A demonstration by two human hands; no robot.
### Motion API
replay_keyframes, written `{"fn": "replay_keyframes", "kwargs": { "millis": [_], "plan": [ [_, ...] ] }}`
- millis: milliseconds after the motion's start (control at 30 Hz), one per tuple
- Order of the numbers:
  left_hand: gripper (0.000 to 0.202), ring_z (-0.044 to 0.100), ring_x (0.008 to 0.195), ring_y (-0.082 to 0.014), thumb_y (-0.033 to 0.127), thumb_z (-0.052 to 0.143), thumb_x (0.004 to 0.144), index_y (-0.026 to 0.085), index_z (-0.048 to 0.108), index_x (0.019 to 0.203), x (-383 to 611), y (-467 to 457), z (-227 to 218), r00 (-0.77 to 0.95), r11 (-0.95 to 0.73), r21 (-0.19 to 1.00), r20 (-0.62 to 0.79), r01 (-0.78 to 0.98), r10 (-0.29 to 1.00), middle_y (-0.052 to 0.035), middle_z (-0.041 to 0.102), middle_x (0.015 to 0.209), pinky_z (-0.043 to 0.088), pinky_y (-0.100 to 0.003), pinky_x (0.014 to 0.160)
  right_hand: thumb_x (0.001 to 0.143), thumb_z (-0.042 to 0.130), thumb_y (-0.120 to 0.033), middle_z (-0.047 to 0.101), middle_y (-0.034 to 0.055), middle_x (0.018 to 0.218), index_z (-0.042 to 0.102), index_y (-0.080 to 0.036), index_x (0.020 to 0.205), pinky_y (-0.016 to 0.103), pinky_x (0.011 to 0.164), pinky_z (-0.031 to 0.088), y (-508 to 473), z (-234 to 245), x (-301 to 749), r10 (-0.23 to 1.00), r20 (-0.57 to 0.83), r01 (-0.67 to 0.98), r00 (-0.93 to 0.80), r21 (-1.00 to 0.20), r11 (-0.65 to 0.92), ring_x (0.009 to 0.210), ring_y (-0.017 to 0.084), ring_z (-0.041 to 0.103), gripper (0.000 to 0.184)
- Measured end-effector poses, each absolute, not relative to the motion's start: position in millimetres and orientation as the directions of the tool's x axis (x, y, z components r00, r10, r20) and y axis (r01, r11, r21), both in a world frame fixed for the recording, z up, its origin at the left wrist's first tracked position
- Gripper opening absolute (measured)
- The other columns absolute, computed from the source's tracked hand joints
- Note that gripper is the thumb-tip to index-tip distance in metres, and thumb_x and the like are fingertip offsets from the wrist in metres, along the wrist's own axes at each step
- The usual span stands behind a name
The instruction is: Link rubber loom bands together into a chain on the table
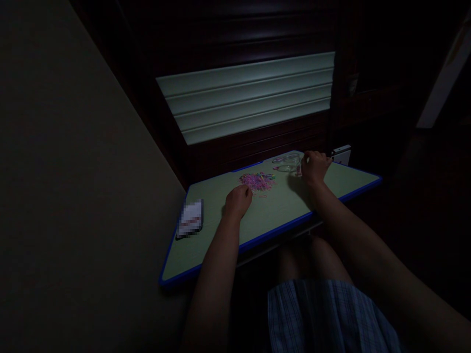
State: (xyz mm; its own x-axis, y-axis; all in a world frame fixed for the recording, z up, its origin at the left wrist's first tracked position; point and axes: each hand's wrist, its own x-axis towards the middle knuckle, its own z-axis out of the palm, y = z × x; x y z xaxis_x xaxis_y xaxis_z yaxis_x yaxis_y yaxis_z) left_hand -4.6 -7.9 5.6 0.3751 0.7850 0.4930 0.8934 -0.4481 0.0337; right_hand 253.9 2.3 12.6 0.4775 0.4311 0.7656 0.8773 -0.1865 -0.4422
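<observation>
Extending both forearms over one table, two bare hands in view. Left hand low, fingers curled in, thumb side toward the right hand; can't tell if it's pinching anything. Right hand farther out, wrist bent, knuckles up, fingers curled down; grip hidden, can't tell if clamped on something.

Counts: one pile of small bands, mostly pink and purple, just beyond the left hand and to its right; pieces too tangled to count. A few loose bands just right of the left hand. Clear plastic items just left of the right hand, number unclear. One phone, left of the left hand, apart from it.
</observation>
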Motion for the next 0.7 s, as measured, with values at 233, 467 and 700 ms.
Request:
{"fn": "replay_keyframes", "kwargs": {
  "millis": [233,467,700],
  "plan": [
    [0.029,0.055,0.075,-0.0152,0.031,0.032,0.084,0.017,0.058,0.081,-4,-7,4,0.38,-0.464,0.043,0.508,0.885,0.773,-0.0068,0.062,0.084,0.036,-0.024,0.064,0.08,0.035,-0.019,0.06,0.0111,0.09,0.061,-0.016,0.092,0.036,0.077,0.025,2,15,238,0.517,0.816,0.962,0.259,-0.263,-0.066,0.087,0.023,0.045,0.028],
    [0.029,0.055,0.079,-0.0151,0.031,0.032,0.084,0.018,0.058,0.083,-2,-7,5,0.368,-0.433,0.029,0.479,0.901,0.797,-0.0069,0.062,0.087,0.036,-0.024,0.066,0.081,0.038,-0.021,0.06,0.0106,0.091,0.062,-0.015,0.094,0.03,0.074,0.031,3,12,214,0.666,0.746,0.976,0.013,-0.154,0.153,0.086,0.02,0.049,0.028],
    [0.028,0.055,0.081,-0.0154,0.029,0.032,0.084,0.018,0.058,0.084,-2,-7,5,0.376,-0.437,0.019,0.473,0.899,0.796,-0.0067,0.062,0.088,0.037,-0.024,0.068,0.079,0.04,-0.02,0.06,0.0071,0.093,0.062,-0.018,0.095,0.025,0.068,0.034,4,6,199,0.772,0.631,0.96,-0.07,-0.169,0.225,0.084,0.017,0.051,0.027]
  ]
}}
